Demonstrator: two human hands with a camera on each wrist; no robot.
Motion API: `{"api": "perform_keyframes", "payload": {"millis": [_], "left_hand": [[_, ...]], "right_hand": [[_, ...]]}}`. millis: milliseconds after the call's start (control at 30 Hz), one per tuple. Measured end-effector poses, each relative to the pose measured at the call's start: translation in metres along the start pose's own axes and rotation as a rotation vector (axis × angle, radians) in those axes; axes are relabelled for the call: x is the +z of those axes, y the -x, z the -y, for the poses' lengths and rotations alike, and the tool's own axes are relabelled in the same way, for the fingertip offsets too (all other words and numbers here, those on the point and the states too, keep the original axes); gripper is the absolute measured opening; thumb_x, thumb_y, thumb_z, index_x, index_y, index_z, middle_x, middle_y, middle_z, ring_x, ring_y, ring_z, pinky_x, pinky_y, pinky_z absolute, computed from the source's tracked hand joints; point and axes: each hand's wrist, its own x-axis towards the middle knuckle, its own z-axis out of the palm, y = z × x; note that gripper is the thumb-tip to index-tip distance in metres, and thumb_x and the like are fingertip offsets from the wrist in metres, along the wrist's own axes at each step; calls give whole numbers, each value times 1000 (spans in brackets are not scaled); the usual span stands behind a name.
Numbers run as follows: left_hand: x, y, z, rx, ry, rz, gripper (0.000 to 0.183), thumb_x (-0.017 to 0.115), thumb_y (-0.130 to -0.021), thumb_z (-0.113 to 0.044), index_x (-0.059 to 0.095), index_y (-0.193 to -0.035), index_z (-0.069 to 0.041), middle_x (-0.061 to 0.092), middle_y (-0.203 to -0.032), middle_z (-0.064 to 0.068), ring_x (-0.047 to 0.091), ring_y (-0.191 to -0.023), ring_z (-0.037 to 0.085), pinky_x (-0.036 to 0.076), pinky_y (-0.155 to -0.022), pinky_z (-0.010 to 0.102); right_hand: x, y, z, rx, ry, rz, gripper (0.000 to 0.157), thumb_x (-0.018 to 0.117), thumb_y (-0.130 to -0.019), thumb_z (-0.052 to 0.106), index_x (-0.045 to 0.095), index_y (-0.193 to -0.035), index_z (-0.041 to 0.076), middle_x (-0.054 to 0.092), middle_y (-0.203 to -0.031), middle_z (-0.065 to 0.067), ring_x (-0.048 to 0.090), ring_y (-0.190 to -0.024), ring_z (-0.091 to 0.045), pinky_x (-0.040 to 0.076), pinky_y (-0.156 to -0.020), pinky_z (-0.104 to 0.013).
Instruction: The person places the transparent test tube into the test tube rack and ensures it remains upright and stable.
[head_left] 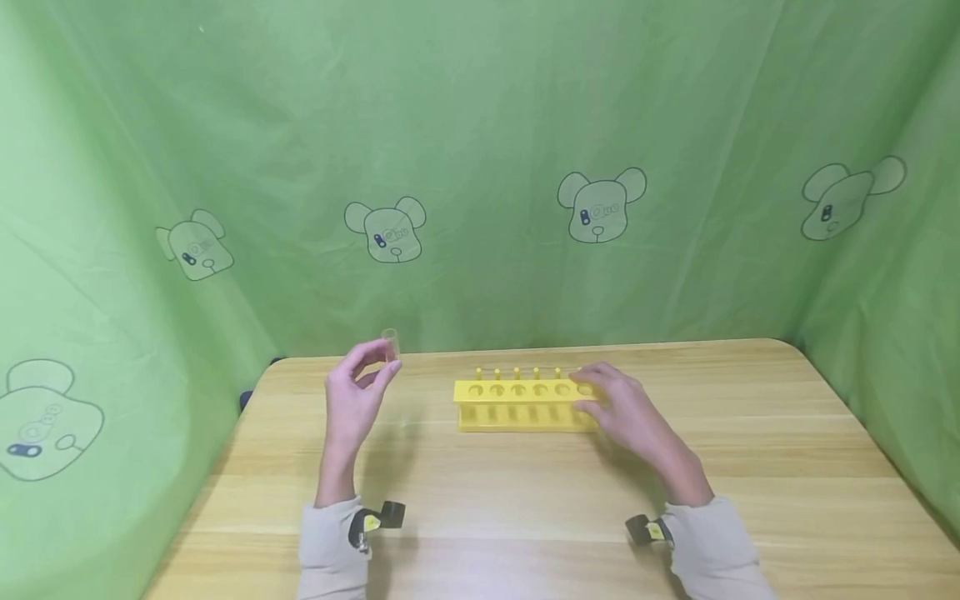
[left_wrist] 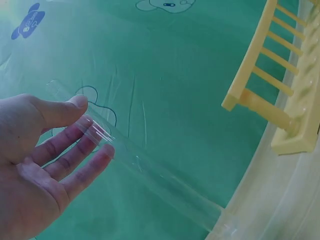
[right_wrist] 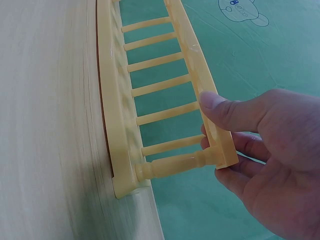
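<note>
A clear test tube (left_wrist: 165,182) is pinched between the thumb and fingers of my left hand (head_left: 358,390), raised over the left part of the table. In the left wrist view the tube runs slantwise and looks see-through, with nothing visible inside. A yellow test tube rack (head_left: 517,408) stands upright on the table, with a row of round holes along its top and pegs behind them. My right hand (head_left: 622,408) grips the rack's right end; the right wrist view shows the thumb (right_wrist: 214,101) on the top bar and fingers beneath it.
The wooden table (head_left: 495,517) reaches back to a green curtain (head_left: 480,125) printed with bear heads, which also hangs at both sides. Each wrist wears a strap with a small black camera (head_left: 393,514). A dark object (head_left: 246,400) shows at the table's left edge.
</note>
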Motion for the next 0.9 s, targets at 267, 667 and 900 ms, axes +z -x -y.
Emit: {"api": "perform_keyframes", "payload": {"millis": [267, 667, 900], "left_hand": [[6, 0, -5, 50, 65, -36, 31, 75, -89, 9, 71, -119, 5, 70, -107, 16, 68, -105, 33, 61, -91, 37], [10, -1, -10, 68, 120, -68, 33, 73, -89, 11, 69, -121, 6, 69, -107, 13, 66, -105, 32, 60, -92, 38], [13, -2, -11, 87, 121, -71, 33, 72, -89, 11, 68, -122, 8, 68, -108, 21, 66, -103, 24, 60, -91, 33]], "right_hand": [[0, 0, 0, -4, 0, -6, 43, 78, -89, 2, 65, -129, -5, 63, -129, -22, 61, -119, -42, 52, -103, -56], [0, -1, 1, 0, 13, 7, 43, 77, -89, 2, 64, -129, -6, 62, -131, -24, 59, -120, -44, 50, -104, -58], [0, 0, 1, 13, 8, 11, 43, 77, -89, 2, 64, -129, -6, 61, -131, -25, 59, -120, -45, 50, -105, -59]]}}
